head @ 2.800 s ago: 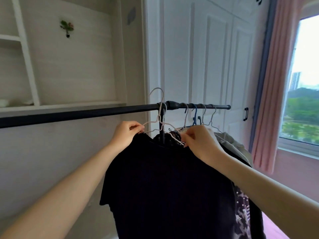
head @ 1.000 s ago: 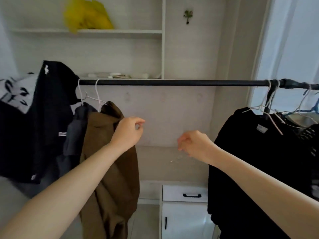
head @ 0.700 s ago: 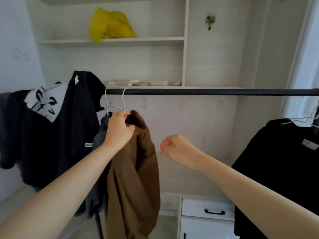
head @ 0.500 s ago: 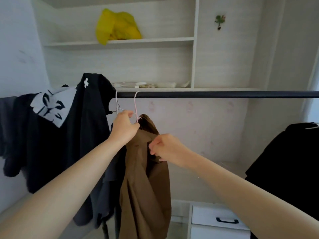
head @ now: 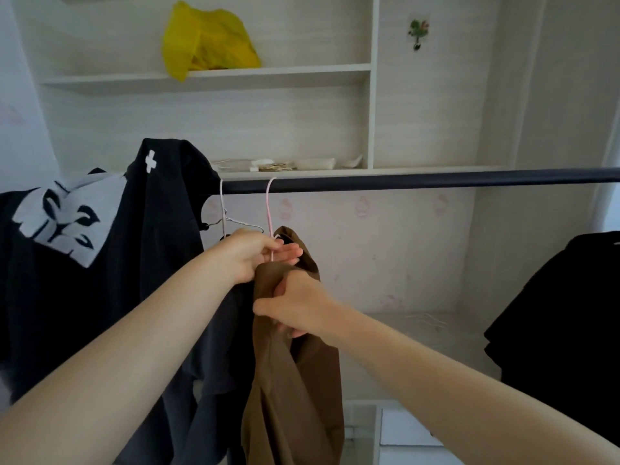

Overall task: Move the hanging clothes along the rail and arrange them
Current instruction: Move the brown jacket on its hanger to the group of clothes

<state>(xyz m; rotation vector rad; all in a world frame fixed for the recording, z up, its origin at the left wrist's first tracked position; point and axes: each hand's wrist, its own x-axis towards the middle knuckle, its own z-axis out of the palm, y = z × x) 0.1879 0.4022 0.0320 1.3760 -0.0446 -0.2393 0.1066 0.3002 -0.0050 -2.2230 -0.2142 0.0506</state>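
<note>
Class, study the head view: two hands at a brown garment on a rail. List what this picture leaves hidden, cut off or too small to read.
- Pink hanger, head view: its shoulders are hidden by the left hand and the brown garment.
- Right hand: fingers buried in the brown cloth.
- Rail: right end cut by the frame edge, left end behind the dark garment.
- Small items on the lower shelf: too small to name.

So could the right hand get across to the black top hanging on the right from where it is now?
Probably yes. The right hand grips only the brown garment, and the stretch of rail toward the black top is bare, so nothing blocks it once it lets go.
</note>
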